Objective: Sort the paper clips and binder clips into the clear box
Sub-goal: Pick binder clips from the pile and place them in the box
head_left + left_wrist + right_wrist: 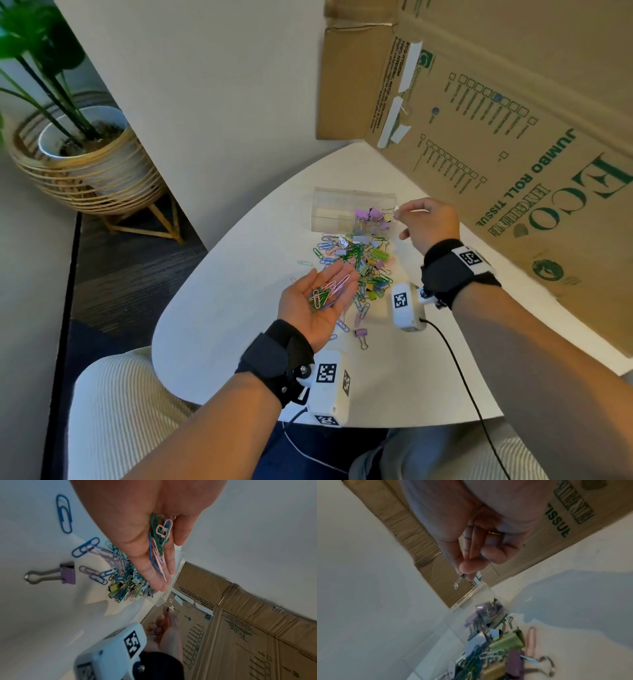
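Note:
A clear box [339,212] lies on the white table [233,318], with several binder clips [371,215] in its right end. In front of it is a mixed pile of coloured paper clips and binder clips [366,263]. My left hand [337,279] hovers palm up over the pile's near left side. Its fingers are straight and several paper clips [325,293] lie on the palm. My right hand [399,213] pinches a small binder clip [458,583] above the box's right end [471,592]. One purple binder clip [67,573] lies apart near me.
A large flattened cardboard carton [513,144] leans along the table's back and right side, close behind my right hand. To the left, off the table, a potted plant [85,147] stands on the floor. A black cable [462,373] trails across the table's near right part.

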`<state>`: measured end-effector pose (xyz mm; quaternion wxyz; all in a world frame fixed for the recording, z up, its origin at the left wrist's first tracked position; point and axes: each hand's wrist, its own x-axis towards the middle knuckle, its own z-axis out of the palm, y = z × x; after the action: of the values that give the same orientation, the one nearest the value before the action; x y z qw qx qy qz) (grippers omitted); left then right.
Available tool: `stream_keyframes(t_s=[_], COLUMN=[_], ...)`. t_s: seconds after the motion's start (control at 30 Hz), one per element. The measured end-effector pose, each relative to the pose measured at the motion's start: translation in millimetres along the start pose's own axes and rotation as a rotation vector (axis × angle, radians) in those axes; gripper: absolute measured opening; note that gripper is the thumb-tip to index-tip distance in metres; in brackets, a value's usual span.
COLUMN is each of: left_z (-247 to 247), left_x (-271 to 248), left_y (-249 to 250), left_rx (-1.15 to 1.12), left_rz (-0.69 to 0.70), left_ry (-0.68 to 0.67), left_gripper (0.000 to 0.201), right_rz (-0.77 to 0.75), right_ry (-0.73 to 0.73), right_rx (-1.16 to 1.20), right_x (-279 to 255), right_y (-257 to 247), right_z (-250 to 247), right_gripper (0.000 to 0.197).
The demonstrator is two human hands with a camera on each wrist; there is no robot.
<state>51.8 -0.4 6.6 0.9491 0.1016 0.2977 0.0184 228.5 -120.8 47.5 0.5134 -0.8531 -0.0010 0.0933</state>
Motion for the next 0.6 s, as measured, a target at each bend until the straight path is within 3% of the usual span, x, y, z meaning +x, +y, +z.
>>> stream_keyframes(t_s=[0.17, 0.3, 0.47, 0.6], left_z=[-3, -3, 0, 3], left_x=[-1, -2, -1, -2], left_y=[1, 4, 0, -4], left_rx=[-0.004, -0.016, -0.011, 0.019], left_rz=[0.006, 0.016, 0.032, 0.037], left_ry=[0.014, 0.01, 0.027, 0.047], left_gripper=[0.042, 0.042, 0.042, 0.042], right_rz=[-0.009, -0.116, -0.306, -0.431], right_ry=[-0.077, -0.094, -0.485, -0.583], right_rx=[-0.062, -0.134, -0.322, -0.498], right_x=[6, -20, -77, -96], right_y=[-9, -4, -1, -2], right_z=[-1, -7, -3, 3], right_gripper=[0.015, 0.014, 0.01, 0.03])
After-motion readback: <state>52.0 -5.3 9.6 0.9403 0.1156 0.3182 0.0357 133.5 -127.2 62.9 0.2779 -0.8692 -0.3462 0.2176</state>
